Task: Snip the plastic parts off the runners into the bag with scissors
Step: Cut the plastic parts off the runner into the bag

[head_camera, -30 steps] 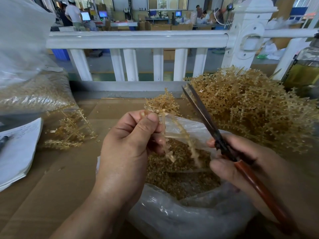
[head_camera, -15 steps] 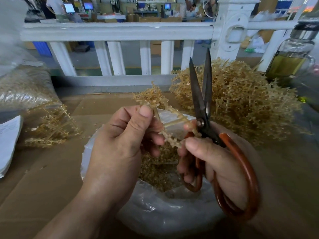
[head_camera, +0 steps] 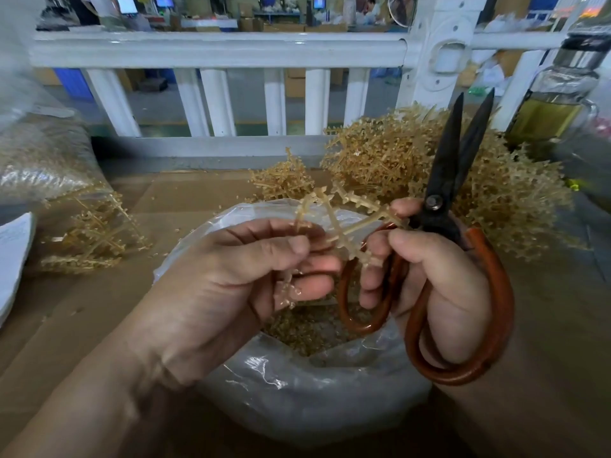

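My left hand (head_camera: 231,285) pinches a tan plastic runner (head_camera: 344,219) between thumb and fingers, above the clear plastic bag (head_camera: 297,391) that holds snipped tan parts. My right hand (head_camera: 439,276) grips the scissors (head_camera: 456,180) by their red-brown loop handles; the dark blades point up and stand slightly apart. The fingertips of my right hand also touch the runner's right end. The runner is not between the blades.
A big heap of uncut tan runners (head_camera: 463,180) lies right behind the bag, a smaller clump (head_camera: 281,180) in the middle and stripped runners (head_camera: 96,233) at left. A filled bag (head_camera: 43,160), papers (head_camera: 13,252), a glass bottle (head_camera: 555,104) and a white railing (head_camera: 218,51) surround the cardboard surface.
The scissors swung from pointing up-left beside the runner to upright. My right hand came in to the runner's end, and the runner turned from hanging down to lying level between both hands.
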